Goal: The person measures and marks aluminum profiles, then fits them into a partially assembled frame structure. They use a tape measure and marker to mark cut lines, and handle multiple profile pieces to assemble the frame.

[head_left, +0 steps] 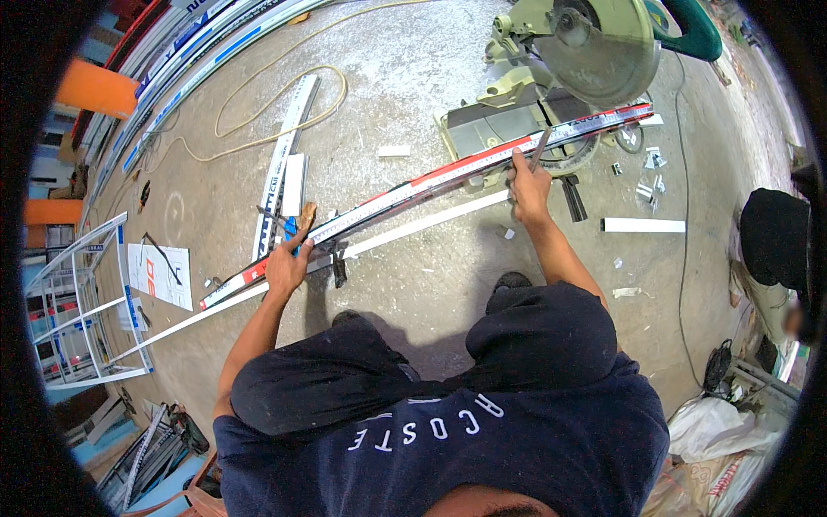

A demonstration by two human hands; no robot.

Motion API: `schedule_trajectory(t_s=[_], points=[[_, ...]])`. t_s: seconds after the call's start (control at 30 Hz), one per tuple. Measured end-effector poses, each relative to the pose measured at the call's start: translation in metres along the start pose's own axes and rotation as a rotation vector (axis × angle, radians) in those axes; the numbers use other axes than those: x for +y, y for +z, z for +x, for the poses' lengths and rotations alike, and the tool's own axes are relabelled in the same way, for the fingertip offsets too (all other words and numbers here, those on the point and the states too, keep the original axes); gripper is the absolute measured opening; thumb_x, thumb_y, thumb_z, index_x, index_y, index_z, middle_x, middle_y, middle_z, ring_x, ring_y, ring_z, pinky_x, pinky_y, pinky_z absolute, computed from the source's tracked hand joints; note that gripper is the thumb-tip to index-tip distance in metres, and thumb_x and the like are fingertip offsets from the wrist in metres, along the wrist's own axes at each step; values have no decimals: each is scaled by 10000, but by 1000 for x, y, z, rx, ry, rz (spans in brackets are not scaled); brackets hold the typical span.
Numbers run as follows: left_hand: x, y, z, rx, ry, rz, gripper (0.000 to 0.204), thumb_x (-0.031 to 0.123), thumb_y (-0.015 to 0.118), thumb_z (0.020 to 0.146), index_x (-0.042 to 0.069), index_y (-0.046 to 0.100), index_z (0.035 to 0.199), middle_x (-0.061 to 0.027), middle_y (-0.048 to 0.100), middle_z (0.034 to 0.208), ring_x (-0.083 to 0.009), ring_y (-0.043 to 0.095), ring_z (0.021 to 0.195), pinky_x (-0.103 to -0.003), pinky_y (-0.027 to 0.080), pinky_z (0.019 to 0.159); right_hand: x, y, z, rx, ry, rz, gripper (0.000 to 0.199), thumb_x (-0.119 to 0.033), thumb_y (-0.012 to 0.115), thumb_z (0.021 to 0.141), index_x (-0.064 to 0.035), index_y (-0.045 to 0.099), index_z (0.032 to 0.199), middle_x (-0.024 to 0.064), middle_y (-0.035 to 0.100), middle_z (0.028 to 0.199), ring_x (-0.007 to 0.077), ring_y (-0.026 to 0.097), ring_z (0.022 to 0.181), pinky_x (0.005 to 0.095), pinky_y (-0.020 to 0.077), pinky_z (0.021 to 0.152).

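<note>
A long red-and-silver rail [457, 171] is held slantwise in front of the squatting legs, its right end reaching over the bed of a mitre saw [603, 52]. Whether the rail is borne by the bed or lifted just above it cannot be told. Should the far left end be knocked or left unsupported, the rail could be levered out of line by its own length. Below it a thin white strip [422, 227] runs nearly alongside; the two could be tangled, or the strip trodden on, since a shoe [510, 283] is set near it. The rail is gripped toward its left part by the left hand [289, 265], fingers closed around its edge. A slim dark tool [541, 146] is clasped in the right hand [530, 185], whose fingers are also laid against the rail; with the grip so shared, a slip seems likelier on that side.

The work is carried out on a concrete floor [379, 112], whitened with dust around the saw. Long profiles [185, 90] are stacked along the upper left, beside an orange post [96, 88]. A barred metal frame [132, 302] is seen at the far left. Past the saw's near side, a white offcut [644, 225] and small metal scraps [644, 193] are strewn, by which footing could be spoiled.
</note>
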State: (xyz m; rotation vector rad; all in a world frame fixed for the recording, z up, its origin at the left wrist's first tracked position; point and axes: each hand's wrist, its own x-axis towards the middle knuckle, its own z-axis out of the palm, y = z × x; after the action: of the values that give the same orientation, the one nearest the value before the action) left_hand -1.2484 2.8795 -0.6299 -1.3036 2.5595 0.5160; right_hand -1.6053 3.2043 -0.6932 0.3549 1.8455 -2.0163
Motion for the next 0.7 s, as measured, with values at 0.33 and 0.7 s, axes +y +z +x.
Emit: schedule_trajectory(t_s=[0.33, 0.7], points=[[-6, 4, -2, 115, 117, -116, 436, 471, 592, 961, 172, 746, 1238, -275, 727, 1008, -417, 709, 954, -461, 531, 842, 3, -3, 8, 22, -55, -10, 362, -331, 724, 955, -51, 603, 761, 4, 542, 623, 94, 447, 480, 292, 331, 440], [-9, 5, -4, 114, 124, -148, 460, 490, 585, 969, 124, 759, 1189, -229, 731, 1107, -402, 697, 1027, -453, 524, 883, 2, -1, 5, 25, -69, 14, 368, -341, 740, 948, -71, 566, 769, -8, 513, 598, 75, 403, 407, 253, 286, 361]])
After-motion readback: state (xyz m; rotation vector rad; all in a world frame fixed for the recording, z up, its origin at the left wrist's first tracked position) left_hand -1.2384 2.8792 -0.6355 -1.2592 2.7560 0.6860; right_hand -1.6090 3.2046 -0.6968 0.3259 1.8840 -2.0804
